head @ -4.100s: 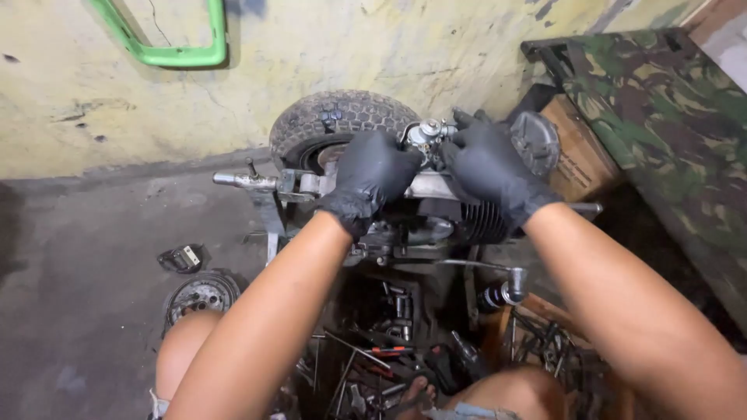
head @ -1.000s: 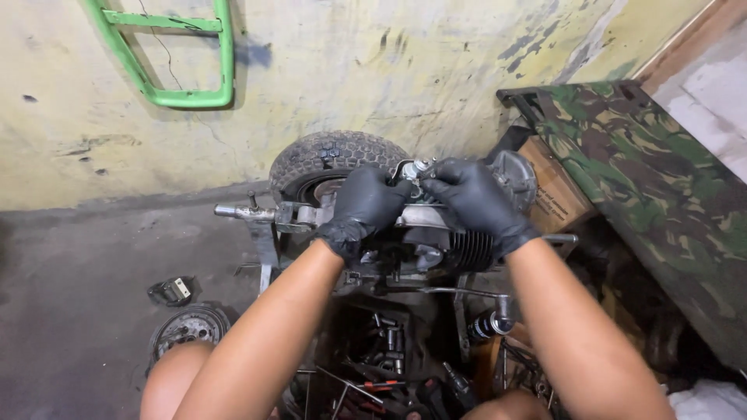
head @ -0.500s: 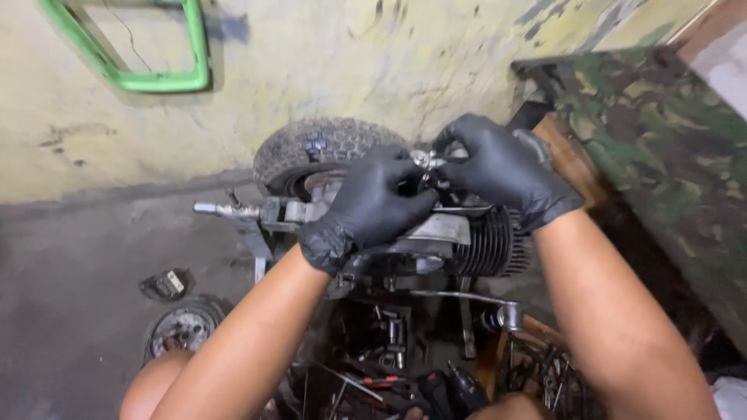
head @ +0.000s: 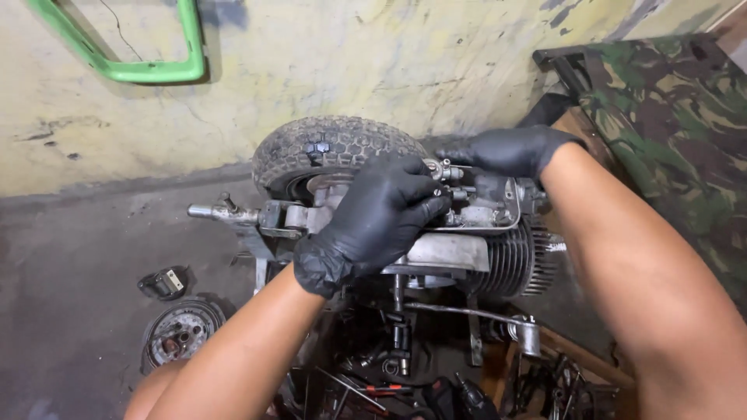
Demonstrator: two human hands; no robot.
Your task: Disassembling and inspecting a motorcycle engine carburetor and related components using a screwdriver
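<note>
Both hands (head: 373, 214) pinching engine (head: 475, 233) fitting

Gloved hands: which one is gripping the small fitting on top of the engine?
The left hand: its fingertips pinch the small fitting on the engine. The right hand lies flatter behind it.

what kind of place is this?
Most likely a small, informal engine or scooter repair workshop. A small finned engine with a knobby tyre sits on a bare concrete floor; loose tools and parts lie scattered below it, and the yellow wall is stained and peeling.
</note>
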